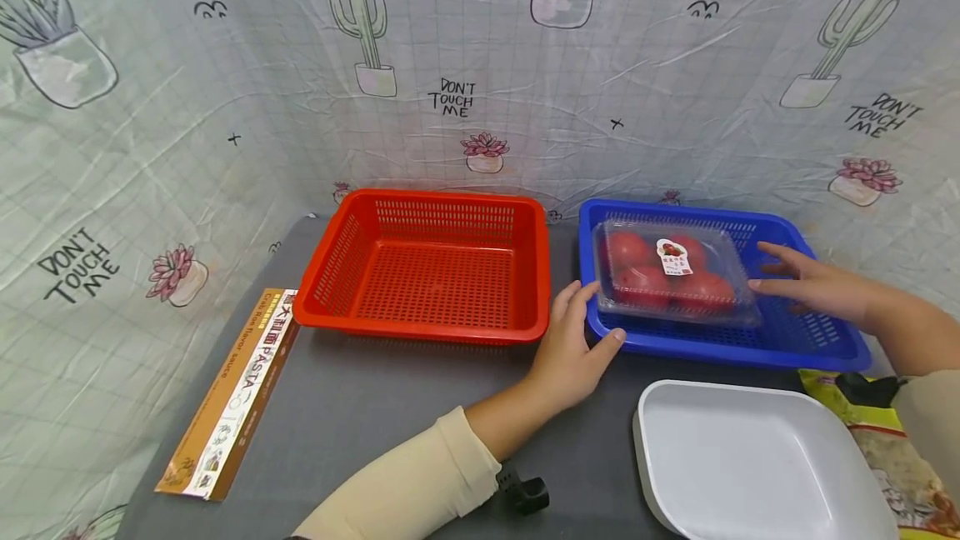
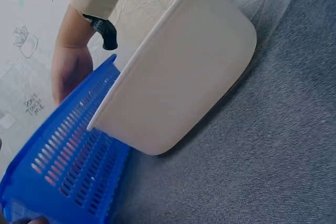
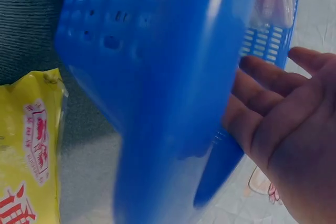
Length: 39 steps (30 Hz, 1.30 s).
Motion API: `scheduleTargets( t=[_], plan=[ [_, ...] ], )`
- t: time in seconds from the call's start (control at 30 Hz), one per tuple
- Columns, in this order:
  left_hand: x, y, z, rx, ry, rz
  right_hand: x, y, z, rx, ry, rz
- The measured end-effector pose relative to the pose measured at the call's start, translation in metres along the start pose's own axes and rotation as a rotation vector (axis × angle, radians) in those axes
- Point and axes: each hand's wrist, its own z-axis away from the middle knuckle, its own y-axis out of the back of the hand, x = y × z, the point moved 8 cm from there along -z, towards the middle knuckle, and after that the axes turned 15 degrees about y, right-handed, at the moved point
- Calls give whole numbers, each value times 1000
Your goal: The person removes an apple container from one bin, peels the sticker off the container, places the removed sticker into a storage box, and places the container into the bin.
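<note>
A clear lidded box of tomatoes (image 1: pixel 671 273) with a red-and-white label lies in a blue basket (image 1: pixel 712 348) on the right of the grey table. My left hand (image 1: pixel 592 319) is at the basket's front-left corner, thumb on the rim and fingers by the box's left edge. My right hand (image 1: pixel 761 269) hovers flat over the basket with straight fingers just right of the box, holding nothing. In the right wrist view the right hand's fingers (image 3: pixel 273 93) lie spread beside the blue basket (image 3: pixel 157 77). The left wrist view shows the blue basket (image 2: pixel 63 171) from its side.
An empty red basket (image 1: pixel 420 327) stands left of the blue one. A white tray (image 1: pixel 750 457) sits at the front right, a yellow bag (image 1: pixel 885 448) beside it. A long pasta box (image 1: pixel 232 390) lies at the table's left edge. A cactus-print cloth hangs behind.
</note>
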Motion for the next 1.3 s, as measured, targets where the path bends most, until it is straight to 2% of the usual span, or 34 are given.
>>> scheduleTargets(
  t=[0.3,0.5,0.67,0.8,1.1,1.3],
  plan=[
    [1,0,-6,92,21,41,10,-1,-9,-67,-45,-56],
    [-3,-8,-8,120,45,136,18,2,-9,-83,-63,-90],
    [-18,-11,-11,83,68,264,16,4,-12,-134,-58,-133],
    [-24,-13,-13,44,68,349,14,10,-14,-168,-96,-148],
    [-33,-14,-13,11,108,391,27,9,-33,-233,-172,-237],
    [-34,-14,-16,-1,114,405,35,8,-44,-284,-193,-238]
  ],
)
